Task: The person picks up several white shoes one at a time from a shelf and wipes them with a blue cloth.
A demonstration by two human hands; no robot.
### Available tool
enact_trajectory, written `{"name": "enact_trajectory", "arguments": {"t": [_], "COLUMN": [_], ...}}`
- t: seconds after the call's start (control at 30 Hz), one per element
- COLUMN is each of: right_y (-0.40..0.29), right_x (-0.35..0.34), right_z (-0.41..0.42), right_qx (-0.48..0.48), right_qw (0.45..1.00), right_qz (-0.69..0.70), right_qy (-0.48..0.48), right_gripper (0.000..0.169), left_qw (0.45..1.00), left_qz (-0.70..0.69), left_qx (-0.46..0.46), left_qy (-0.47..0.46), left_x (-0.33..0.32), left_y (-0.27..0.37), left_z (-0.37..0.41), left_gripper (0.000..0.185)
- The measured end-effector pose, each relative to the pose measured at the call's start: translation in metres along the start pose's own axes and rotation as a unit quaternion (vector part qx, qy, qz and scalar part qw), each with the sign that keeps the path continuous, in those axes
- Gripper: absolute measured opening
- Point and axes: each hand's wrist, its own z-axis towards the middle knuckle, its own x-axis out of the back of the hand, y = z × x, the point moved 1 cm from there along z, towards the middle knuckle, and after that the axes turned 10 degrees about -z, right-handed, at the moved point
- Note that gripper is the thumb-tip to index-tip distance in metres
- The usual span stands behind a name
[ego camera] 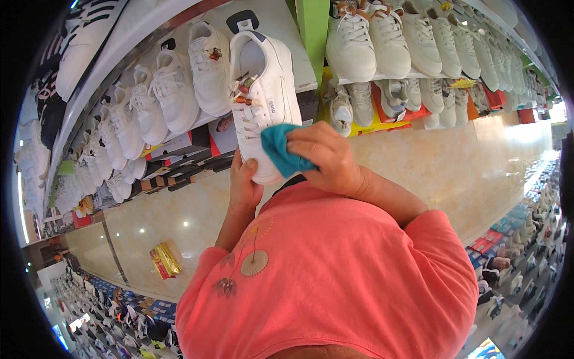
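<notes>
A white lace-up sneaker (pixel 280 92) with a beaded charm (pixel 244 92) near its collar points toe-down in front of my body. My left hand (pixel 245 179) grips it at the toe, thumb on the upper; the fingers behind the shoe are hidden. In my right hand (pixel 329 155) is a bunched teal cloth (pixel 284 150), which lies against the side of the sneaker's forefoot.
White sneakers (pixel 172 94) stand in a row on the shelf at left, with shoe boxes (pixel 197 148) below. More sneakers (pixel 352 45) line the right shelves, past a green upright (pixel 312 36). A yellow and red package (pixel 165 261) lies on the tiled floor.
</notes>
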Motion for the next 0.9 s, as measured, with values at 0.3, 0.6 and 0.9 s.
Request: {"name": "enact_trajectory", "arguments": {"t": [0.3, 0.6, 0.9], "right_y": [0.014, 0.001, 0.014], "right_x": [-0.022, -0.037, -0.027], "right_z": [0.008, -0.016, -0.017], "right_qx": [-0.038, -0.160, -0.348], "right_qw": [0.996, 0.986, 0.926], "right_qz": [-0.069, -0.046, 0.141], "right_qy": [0.045, 0.030, 0.036], "right_gripper": [0.042, 0.046, 0.031], "left_qw": [0.993, 0.986, 0.974], "left_qz": [0.100, 0.133, -0.194], "left_qx": [-0.051, -0.008, 0.118], "left_qy": [0.043, 0.100, -0.001], "left_x": [0.002, 0.011, 0.023], "left_y": [-0.002, -0.003, -0.021], "left_z": [0.012, 0.023, 0.037], "left_gripper": [0.076, 0.076, 0.069]}}
